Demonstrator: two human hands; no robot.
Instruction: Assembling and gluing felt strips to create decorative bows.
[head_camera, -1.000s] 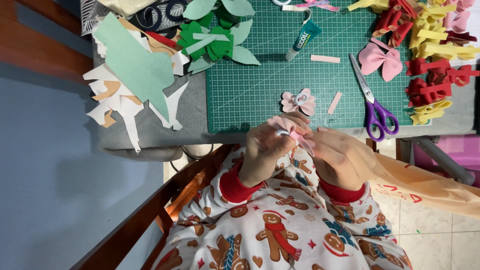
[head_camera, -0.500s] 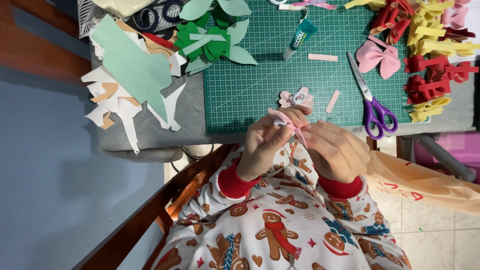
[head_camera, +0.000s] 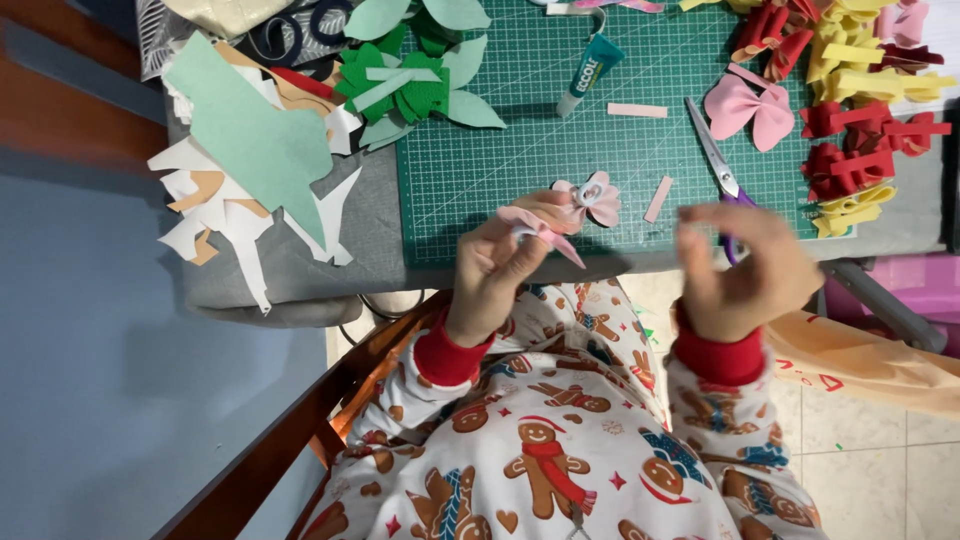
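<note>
The left hand (head_camera: 495, 270) is raised at the near edge of the bench (head_camera: 300, 265), its fingertips pinched on a folded pink strip (head_camera: 540, 225) that sticks out toward the right. Just beyond that strip, a small pink bow (head_camera: 595, 197) lies on the green cutting mat (head_camera: 480, 160). The right hand (head_camera: 745, 265) hovers well apart from the left, fingers curled and loosely spread, holding nothing (its motion blurs the fingertips). Behind it lie scissors (head_camera: 715, 160) with purple handles, partly hidden by the fingers. A short pink strip (head_camera: 659, 198) rests on the mat between the bow and the scissors, and another (head_camera: 637, 110) lies farther back beside a glue tube (head_camera: 590, 72). A larger pink bow (head_camera: 750, 108) sits by heaps of red and yellow bows (head_camera: 860, 110) on the right. Green leaf shapes (head_camera: 410, 85) and paper scraps (head_camera: 240, 190) crowd the left side.
</note>
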